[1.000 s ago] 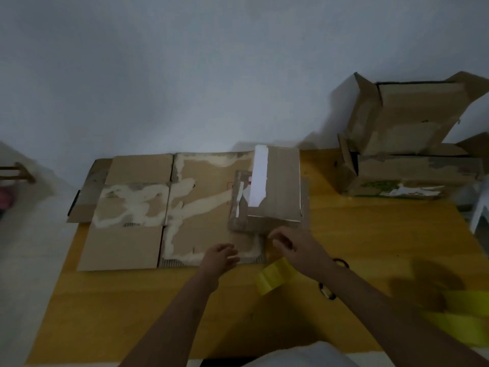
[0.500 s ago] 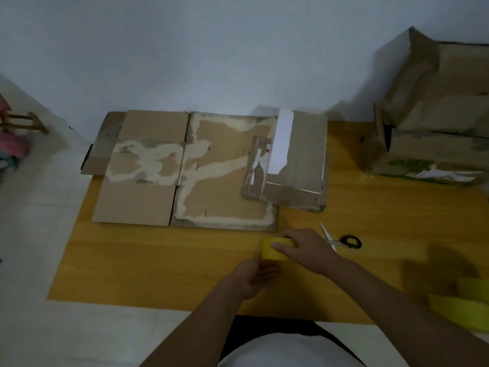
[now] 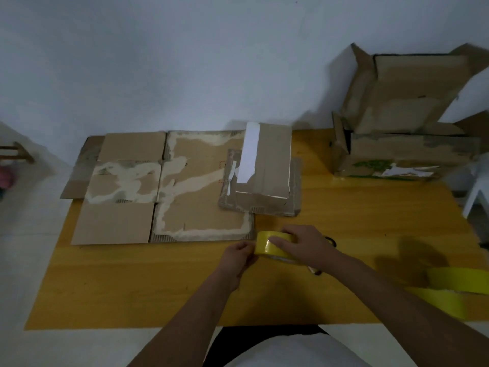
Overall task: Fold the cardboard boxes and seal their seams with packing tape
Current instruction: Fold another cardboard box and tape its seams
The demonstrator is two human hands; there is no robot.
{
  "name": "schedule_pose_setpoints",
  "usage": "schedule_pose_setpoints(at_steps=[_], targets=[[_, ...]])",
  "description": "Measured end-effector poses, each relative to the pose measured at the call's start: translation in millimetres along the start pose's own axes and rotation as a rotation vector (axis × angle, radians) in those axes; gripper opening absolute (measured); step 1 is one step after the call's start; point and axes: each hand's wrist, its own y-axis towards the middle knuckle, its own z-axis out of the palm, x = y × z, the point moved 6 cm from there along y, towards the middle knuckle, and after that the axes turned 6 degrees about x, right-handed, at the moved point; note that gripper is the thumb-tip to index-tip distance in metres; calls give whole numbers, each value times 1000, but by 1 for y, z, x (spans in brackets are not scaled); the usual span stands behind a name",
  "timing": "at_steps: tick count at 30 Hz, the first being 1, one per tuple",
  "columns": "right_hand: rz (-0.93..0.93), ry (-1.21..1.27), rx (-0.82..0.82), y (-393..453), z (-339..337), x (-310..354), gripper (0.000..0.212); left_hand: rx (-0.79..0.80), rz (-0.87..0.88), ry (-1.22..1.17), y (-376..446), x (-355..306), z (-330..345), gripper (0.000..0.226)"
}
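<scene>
Holding the yellow tape roll (image 3: 274, 246) just above the wooden table (image 3: 132, 287), lower centre of frame: right hand (image 3: 304, 245) curled over the roll w/ thumb on its outer face, left hand (image 3: 239, 256) pinching at the roll's left edge, prob. hunting for the loose end (judgement; the end itself is too small to see)

Progress looks early. A flattened cardboard box (image 3: 164, 186) lies unfolded across centre-left of frame, flaps spread, old tape scars on it, no fresh tape. A smaller folded box (image 3: 264, 170) sits on its right part, white strip along the top, lying over another flat piece; can't tell if its seams are sealed. Upper right of frame: two opened boxes (image 3: 407, 128) stacked, top flaps up, not closed

So what's left, as far as visible: fold the flat box, close flaps on the rest, run tape along the seams. No yellow tape seen on any box yet

Scissors (image 3: 330, 241) mostly hidden behind the right hand. More yellow tape rolls (image 3: 457, 284) at lower right edge of frame
</scene>
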Motion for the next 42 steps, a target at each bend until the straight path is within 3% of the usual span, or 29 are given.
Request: schedule_pose_setpoints(at_steps=[7, 11, 15, 22, 29, 33, 36, 38, 40, 42], targets=[[-28, 33, 36, -5, -32, 20, 48, -127, 270, 46, -9, -58, -11, 17], [65, -150, 88, 0, -56, 18, 45, -260, 468, -68, -29, -111, -37, 16], [144, -128, 69, -5, -86, 2, 48, -328, 565, -157, -35, -140, -57, 10], [251, -313, 85, 6, -109, -23, 37, -261, 510, -222, -20, -130, -26, 11], [224, -338, -105, 26, -111, -17, 31, -428, 509, -281, -16, -124, -21, 11], [224, -423, -131, 36, -108, -20, 52, -454, 483, -283, -10, -122, -22, 12], [219, -459, -148, 41, -107, -22, 41, -461, 483, -271, -6, -120, -20, 8], [240, -441, -135, 43, -107, -22, 45, -450, 476, -248, -2, -118, -18, 5], [253, -442, -114, 48, -106, -25, 45, -439, 453, -202, 4, -116, -15, 22], [302, -468, -64, 54, -101, -30, 64, -432, 413, -156, 7, -116, -10, 33]])
